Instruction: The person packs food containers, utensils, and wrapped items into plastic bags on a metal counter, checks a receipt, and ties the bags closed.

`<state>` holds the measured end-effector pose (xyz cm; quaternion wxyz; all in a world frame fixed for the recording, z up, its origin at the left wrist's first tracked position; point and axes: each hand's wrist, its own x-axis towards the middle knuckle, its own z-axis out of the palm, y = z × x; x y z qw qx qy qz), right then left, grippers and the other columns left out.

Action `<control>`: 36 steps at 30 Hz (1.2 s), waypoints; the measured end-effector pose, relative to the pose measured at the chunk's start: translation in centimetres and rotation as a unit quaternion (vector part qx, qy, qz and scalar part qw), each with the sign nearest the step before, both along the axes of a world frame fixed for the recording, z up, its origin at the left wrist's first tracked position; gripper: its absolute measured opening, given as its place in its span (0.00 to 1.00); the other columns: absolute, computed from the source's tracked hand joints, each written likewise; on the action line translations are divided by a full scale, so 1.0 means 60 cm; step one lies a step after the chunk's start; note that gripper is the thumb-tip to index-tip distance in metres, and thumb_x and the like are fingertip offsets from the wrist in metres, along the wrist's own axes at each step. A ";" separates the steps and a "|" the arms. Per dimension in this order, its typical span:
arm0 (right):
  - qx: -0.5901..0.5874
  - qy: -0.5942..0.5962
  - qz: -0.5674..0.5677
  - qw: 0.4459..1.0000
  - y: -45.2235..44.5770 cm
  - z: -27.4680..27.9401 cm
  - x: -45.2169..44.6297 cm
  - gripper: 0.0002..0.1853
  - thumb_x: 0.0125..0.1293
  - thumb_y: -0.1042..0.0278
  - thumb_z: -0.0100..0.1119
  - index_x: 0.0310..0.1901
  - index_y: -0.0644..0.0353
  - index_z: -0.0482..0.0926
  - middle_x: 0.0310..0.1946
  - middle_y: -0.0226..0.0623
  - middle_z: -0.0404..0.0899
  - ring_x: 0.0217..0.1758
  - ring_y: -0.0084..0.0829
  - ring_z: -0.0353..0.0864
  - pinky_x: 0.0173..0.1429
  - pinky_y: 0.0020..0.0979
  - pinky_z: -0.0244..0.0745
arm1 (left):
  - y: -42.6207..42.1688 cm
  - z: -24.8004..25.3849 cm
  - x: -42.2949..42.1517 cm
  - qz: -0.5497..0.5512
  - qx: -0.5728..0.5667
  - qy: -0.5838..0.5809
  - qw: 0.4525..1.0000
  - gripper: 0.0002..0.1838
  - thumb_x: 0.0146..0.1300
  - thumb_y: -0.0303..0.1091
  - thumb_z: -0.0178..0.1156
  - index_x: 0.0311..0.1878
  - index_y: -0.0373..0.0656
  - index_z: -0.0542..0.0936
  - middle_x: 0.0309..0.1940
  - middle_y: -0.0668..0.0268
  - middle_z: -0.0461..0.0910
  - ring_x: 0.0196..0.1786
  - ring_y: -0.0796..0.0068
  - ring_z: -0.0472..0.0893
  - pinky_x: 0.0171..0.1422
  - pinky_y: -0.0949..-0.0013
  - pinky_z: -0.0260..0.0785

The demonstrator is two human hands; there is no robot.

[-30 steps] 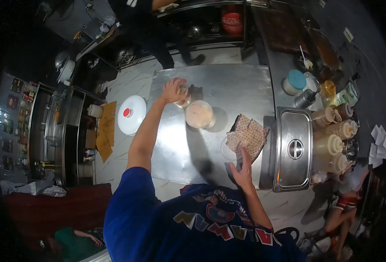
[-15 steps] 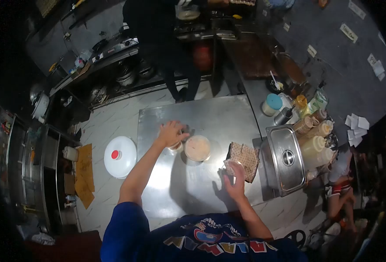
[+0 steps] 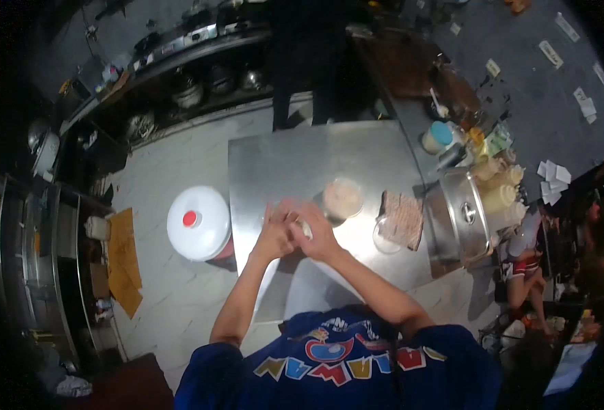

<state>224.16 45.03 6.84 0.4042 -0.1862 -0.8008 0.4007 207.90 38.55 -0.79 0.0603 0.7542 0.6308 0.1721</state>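
My left hand (image 3: 276, 231) and my right hand (image 3: 317, 238) come together over the steel table, fingers curled around a small whitish thing (image 3: 306, 228) I cannot make out. The left fingers are partly blurred. Just beyond my right hand stands a round clear tub (image 3: 343, 198) with pale pinkish contents. To the right, a clear round lid (image 3: 386, 236) lies partly over a brown patterned cloth (image 3: 404, 217). Whatever is beneath my hands is hidden.
A steel pan with a lid (image 3: 467, 213) stands at the table's right, beside several squeeze bottles (image 3: 499, 198). A blue-lidded jar (image 3: 437, 137) is farther back. Left of the table is a white container with a red knob (image 3: 198, 222). A person in dark clothes (image 3: 309, 61) stands beyond the table.
My right hand has left the clear lid by the cloth and moved left to meet my left hand. The view has shifted, and the person beyond the table stands farther right.
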 end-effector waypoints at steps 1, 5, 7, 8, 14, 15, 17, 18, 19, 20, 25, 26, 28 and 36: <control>-0.050 0.010 0.022 0.998 0.000 -0.005 -0.017 0.25 0.66 0.64 0.58 0.63 0.65 0.72 0.61 0.51 0.75 0.64 0.51 0.72 0.72 0.45 0.62 | -0.015 0.050 0.011 0.006 -0.031 -0.084 0.996 0.44 0.53 0.39 0.69 0.74 0.44 0.63 0.74 0.55 0.63 0.80 0.51 0.54 0.82 0.41 0.36; -0.096 0.041 0.045 0.994 -0.004 -0.028 -0.056 0.37 0.75 0.45 0.38 0.76 0.63 0.54 0.77 0.51 0.54 0.80 0.48 0.53 0.81 0.43 0.46 | -0.070 0.066 0.028 0.144 0.082 -0.431 0.887 0.39 0.66 0.47 0.56 0.75 0.37 0.59 0.76 0.53 0.58 0.81 0.53 0.51 0.83 0.48 0.37; -0.161 0.043 0.040 0.985 -0.012 -0.019 -0.060 0.40 0.75 0.40 0.30 0.78 0.63 0.49 0.79 0.47 0.48 0.83 0.43 0.43 0.83 0.42 0.37 | -0.075 0.119 0.031 0.159 0.148 -0.526 0.822 0.39 0.70 0.51 0.48 0.76 0.35 0.55 0.78 0.52 0.54 0.82 0.55 0.48 0.83 0.51 0.35; -0.173 0.051 0.047 0.983 -0.016 -0.024 -0.060 0.40 0.75 0.40 0.29 0.78 0.63 0.48 0.80 0.46 0.46 0.84 0.43 0.41 0.83 0.41 0.35 | -0.072 0.126 0.033 0.161 0.182 -0.565 0.788 0.39 0.72 0.53 0.44 0.77 0.34 0.53 0.79 0.53 0.52 0.82 0.56 0.47 0.83 0.52 0.34; -0.268 0.003 0.058 0.962 -0.028 -0.049 -0.062 0.42 0.75 0.39 0.28 0.79 0.63 0.42 0.82 0.44 0.38 0.85 0.41 0.33 0.83 0.40 0.29 | -0.048 0.112 0.037 0.197 0.247 -0.570 0.759 0.41 0.72 0.57 0.41 0.77 0.34 0.54 0.78 0.52 0.54 0.81 0.56 0.49 0.83 0.52 0.37; -0.280 0.014 0.062 0.958 -0.030 -0.046 -0.064 0.41 0.75 0.39 0.28 0.79 0.63 0.42 0.82 0.44 0.37 0.85 0.41 0.32 0.83 0.40 0.28 | -0.045 0.108 0.037 0.204 0.247 -0.561 0.763 0.41 0.71 0.58 0.41 0.77 0.34 0.54 0.78 0.52 0.54 0.81 0.56 0.49 0.83 0.52 0.37; -0.293 0.042 0.061 0.953 -0.025 -0.031 -0.071 0.40 0.76 0.41 0.29 0.79 0.63 0.41 0.82 0.44 0.36 0.85 0.40 0.32 0.83 0.39 0.28 | -0.038 0.103 0.037 0.212 0.245 -0.545 0.773 0.42 0.71 0.59 0.40 0.76 0.34 0.55 0.77 0.52 0.55 0.81 0.56 0.50 0.82 0.53 0.38; -0.299 0.038 0.065 0.951 -0.022 -0.048 -0.071 0.40 0.76 0.42 0.29 0.79 0.62 0.41 0.82 0.44 0.36 0.85 0.40 0.31 0.83 0.39 0.28 | -0.036 0.097 0.040 0.216 0.241 -0.538 0.778 0.42 0.71 0.60 0.39 0.76 0.34 0.55 0.77 0.52 0.55 0.81 0.56 0.50 0.82 0.53 0.38; -0.304 0.031 0.068 0.950 -0.026 -0.076 -0.068 0.39 0.77 0.42 0.29 0.79 0.62 0.41 0.82 0.43 0.36 0.85 0.40 0.31 0.83 0.39 0.27 | -0.033 0.092 0.042 0.222 0.236 -0.533 0.782 0.42 0.71 0.61 0.39 0.76 0.34 0.55 0.77 0.52 0.55 0.80 0.56 0.51 0.82 0.53 0.38; -0.303 0.029 0.075 0.950 -0.018 -0.087 -0.071 0.39 0.77 0.43 0.29 0.79 0.62 0.41 0.82 0.43 0.35 0.85 0.40 0.31 0.83 0.38 0.27 | -0.031 0.090 0.041 0.225 0.235 -0.527 0.785 0.43 0.71 0.61 0.38 0.76 0.34 0.55 0.77 0.52 0.56 0.80 0.56 0.51 0.82 0.53 0.39; -0.296 -0.027 0.113 0.948 -0.015 -0.061 -0.080 0.43 0.76 0.35 0.27 0.79 0.63 0.41 0.82 0.44 0.37 0.84 0.41 0.33 0.83 0.39 0.29 | -0.030 0.078 0.040 0.242 0.220 -0.511 0.795 0.45 0.70 0.65 0.36 0.76 0.34 0.56 0.76 0.52 0.57 0.80 0.56 0.53 0.82 0.53 0.40; -0.289 -0.033 0.115 0.950 -0.022 -0.058 -0.079 0.43 0.76 0.35 0.27 0.79 0.63 0.40 0.82 0.44 0.37 0.84 0.41 0.33 0.83 0.39 0.30 | -0.031 0.076 0.041 0.243 0.217 -0.509 0.796 0.45 0.70 0.66 0.35 0.76 0.34 0.56 0.76 0.52 0.57 0.80 0.56 0.53 0.82 0.53 0.41; -0.265 -0.042 0.119 0.956 -0.017 -0.048 -0.087 0.43 0.75 0.35 0.26 0.79 0.62 0.40 0.82 0.44 0.37 0.84 0.41 0.33 0.84 0.40 0.30 | -0.033 0.075 0.040 0.246 0.212 -0.507 0.798 0.46 0.70 0.67 0.34 0.75 0.34 0.57 0.76 0.52 0.58 0.79 0.55 0.54 0.81 0.53 0.41; -0.217 -0.011 0.125 0.968 -0.043 -0.041 -0.100 0.38 0.76 0.50 0.36 0.78 0.66 0.43 0.80 0.51 0.40 0.84 0.45 0.34 0.83 0.40 0.34 | -0.036 0.073 0.044 0.259 0.205 -0.494 0.804 0.50 0.69 0.73 0.30 0.75 0.34 0.58 0.74 0.52 0.61 0.78 0.55 0.56 0.81 0.54 0.44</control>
